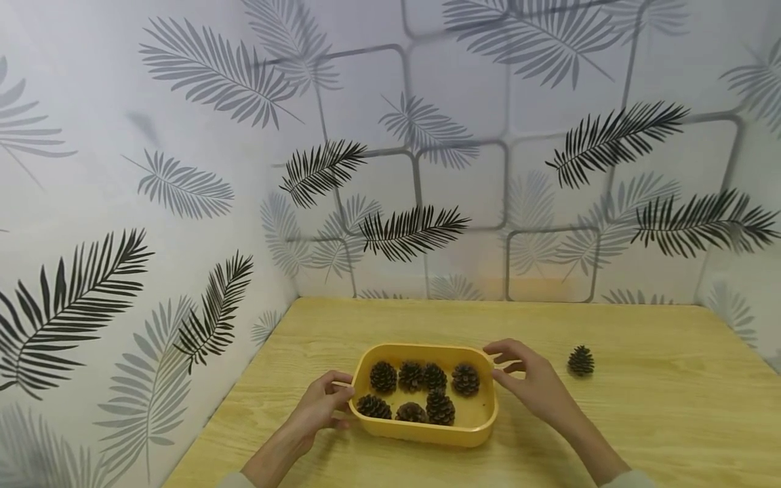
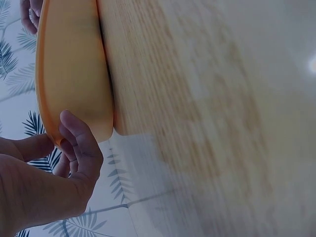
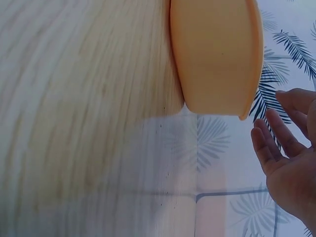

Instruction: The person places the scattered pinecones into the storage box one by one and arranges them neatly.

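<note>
A yellow plastic tub (image 1: 427, 434) with rounded corners sits on the table, and several brown pine cones (image 1: 441, 407) lie inside it. At its left end my left hand (image 1: 320, 407) grips the rim, thumb on top and fingers curled beneath. The left wrist view shows that hand (image 2: 74, 163) at the tub's corner (image 2: 74, 74). Beside the opposite end is my right hand (image 1: 529, 379), its fingers loosely bent around the far right corner. In the right wrist view a gap shows between those fingers (image 3: 269, 148) and the tub wall (image 3: 217, 59).
One more pine cone (image 1: 581, 360) stands on the wooden table (image 1: 659, 407), to the right of the tub and beyond the right forearm. Behind the table rises a pale wall covering (image 1: 464, 257) with a leaf pattern, which also runs along the left side.
</note>
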Demonstrator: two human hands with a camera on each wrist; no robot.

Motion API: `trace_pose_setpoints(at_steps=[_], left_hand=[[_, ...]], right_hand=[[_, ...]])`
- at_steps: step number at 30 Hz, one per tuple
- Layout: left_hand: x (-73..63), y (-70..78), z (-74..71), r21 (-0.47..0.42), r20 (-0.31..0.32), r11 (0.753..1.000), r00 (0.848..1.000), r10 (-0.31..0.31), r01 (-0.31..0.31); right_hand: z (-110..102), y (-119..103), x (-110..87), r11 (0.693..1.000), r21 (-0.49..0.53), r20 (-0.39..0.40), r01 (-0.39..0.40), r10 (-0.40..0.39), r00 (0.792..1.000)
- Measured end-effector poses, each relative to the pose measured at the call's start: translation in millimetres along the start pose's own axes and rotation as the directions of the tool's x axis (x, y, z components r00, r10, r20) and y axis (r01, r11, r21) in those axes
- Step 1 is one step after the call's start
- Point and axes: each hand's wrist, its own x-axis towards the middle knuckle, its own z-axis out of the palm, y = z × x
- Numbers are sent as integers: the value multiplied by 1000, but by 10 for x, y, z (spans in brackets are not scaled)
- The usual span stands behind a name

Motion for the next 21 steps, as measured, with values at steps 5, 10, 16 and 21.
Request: trace_pose_setpoints(at_steps=[5, 10, 16, 21], left_hand=[[6, -18, -6, 10, 3, 1000, 1000, 4, -4], [9, -27, -1, 9, 5, 1000, 1000, -1, 1], [21, -38, -13, 6, -2, 1000, 1000, 2, -2], [37, -41, -21, 9, 4, 1000, 1000, 2, -3]], right_hand=[[-55, 23, -13, 1000, -3, 17, -31, 31, 999], [-132, 30, -17, 997, -18, 30, -76, 77, 997], [-234, 68, -33, 994, -45, 23, -95, 96, 995], [-319, 129, -66, 990, -82, 3, -116, 117, 993]])
